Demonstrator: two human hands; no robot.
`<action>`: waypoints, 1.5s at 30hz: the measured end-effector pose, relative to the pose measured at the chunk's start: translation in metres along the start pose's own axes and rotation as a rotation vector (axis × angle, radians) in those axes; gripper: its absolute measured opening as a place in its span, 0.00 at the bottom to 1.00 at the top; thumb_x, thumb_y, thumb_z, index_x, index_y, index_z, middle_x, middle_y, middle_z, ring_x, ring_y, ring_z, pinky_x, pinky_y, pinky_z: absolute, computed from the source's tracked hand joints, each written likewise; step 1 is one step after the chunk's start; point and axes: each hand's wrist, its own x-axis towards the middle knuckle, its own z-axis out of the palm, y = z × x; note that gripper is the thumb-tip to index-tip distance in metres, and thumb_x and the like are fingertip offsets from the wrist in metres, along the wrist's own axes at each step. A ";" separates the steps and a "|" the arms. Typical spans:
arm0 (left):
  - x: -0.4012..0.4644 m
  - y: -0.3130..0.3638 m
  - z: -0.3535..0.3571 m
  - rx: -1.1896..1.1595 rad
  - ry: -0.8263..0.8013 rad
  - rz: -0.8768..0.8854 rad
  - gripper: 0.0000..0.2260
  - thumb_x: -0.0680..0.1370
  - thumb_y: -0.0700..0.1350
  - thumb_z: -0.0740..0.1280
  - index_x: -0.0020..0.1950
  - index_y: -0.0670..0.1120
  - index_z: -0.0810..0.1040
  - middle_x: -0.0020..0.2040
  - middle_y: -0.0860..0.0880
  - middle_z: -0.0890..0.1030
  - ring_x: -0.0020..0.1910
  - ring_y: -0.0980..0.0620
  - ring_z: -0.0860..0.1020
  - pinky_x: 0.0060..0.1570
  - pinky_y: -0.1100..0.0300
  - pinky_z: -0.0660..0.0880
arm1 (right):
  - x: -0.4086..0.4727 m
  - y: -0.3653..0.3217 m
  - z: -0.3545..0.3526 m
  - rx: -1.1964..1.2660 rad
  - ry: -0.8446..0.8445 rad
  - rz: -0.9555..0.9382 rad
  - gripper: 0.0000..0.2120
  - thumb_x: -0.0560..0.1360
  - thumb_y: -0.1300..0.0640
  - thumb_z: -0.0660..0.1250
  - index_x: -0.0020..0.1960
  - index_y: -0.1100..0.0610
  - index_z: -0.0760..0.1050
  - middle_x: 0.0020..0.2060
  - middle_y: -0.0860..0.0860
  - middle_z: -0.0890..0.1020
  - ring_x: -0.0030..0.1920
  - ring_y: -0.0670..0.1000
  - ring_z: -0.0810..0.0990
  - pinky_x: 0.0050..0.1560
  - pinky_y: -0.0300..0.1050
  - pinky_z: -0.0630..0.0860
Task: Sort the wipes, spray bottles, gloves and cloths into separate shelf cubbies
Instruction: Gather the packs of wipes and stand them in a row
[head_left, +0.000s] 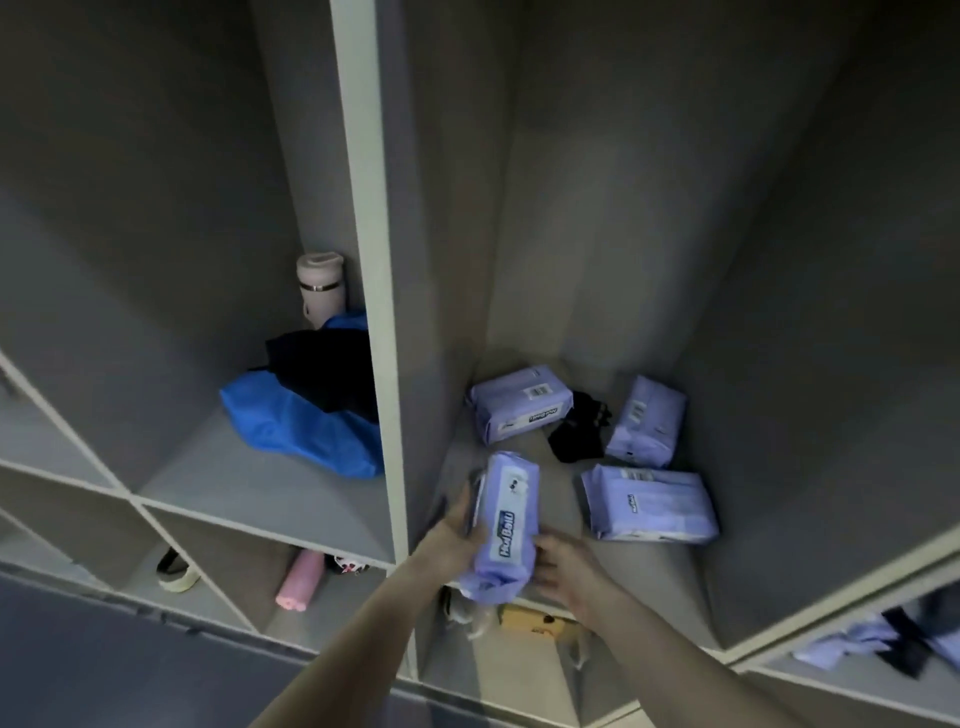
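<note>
Wipes pack in hand: a lavender wipes pack (506, 525) is held at the front lip of the wipes cubby (649, 577), not yet set down.
Left hand: the left hand (457, 530) grasps the pack's left side, fingers curled round its edge.
Right hand: the right hand (563, 569) holds the pack's lower right end, fingers wrapped against it.
Wipes already placed: 3 more packs lie deeper in the wipes cubby: the back-left pack (519, 402), the back-right pack (647, 421) and the front-right pack (649, 504).
Stray item: a black glove-like piece (579, 428) sits between the 2 back packs in the wipes cubby; by my reading it still has to move out.
Left of the wipes cubby: a blue cloth (306, 431) with a black fabric (322, 371) on top, and a pale bottle (320, 288) behind them; these look mixed, so unsorted.
Below the wipes cubby: a pink roll (300, 579) and a yellow-brown object (535, 621), too dim to name.
Lower right of the wipes cubby: crumpled pale-blue cloths (857, 642).
Progress: wipes look nearly gathered; gloves, bottles and cloths seem mostly left.
</note>
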 end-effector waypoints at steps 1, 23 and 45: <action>0.008 -0.010 0.005 0.008 -0.025 0.003 0.31 0.75 0.49 0.68 0.74 0.53 0.57 0.67 0.48 0.73 0.62 0.51 0.73 0.60 0.61 0.71 | 0.002 0.002 0.003 0.027 0.014 -0.054 0.17 0.77 0.57 0.64 0.64 0.59 0.74 0.47 0.54 0.84 0.40 0.49 0.82 0.40 0.40 0.78; 0.035 -0.009 -0.013 1.483 -0.059 0.529 0.25 0.56 0.60 0.77 0.52 0.54 0.85 0.58 0.49 0.82 0.59 0.53 0.79 0.52 0.52 0.77 | -0.022 -0.038 0.000 -0.681 0.242 -0.527 0.31 0.70 0.51 0.68 0.68 0.64 0.68 0.65 0.58 0.73 0.64 0.54 0.73 0.63 0.37 0.66; 0.041 -0.012 -0.011 0.943 0.037 0.456 0.28 0.76 0.46 0.68 0.74 0.48 0.63 0.77 0.52 0.56 0.77 0.55 0.52 0.72 0.66 0.56 | -0.018 -0.058 -0.110 -1.154 0.460 -0.073 0.38 0.61 0.39 0.71 0.69 0.42 0.65 0.62 0.48 0.75 0.61 0.50 0.76 0.60 0.43 0.73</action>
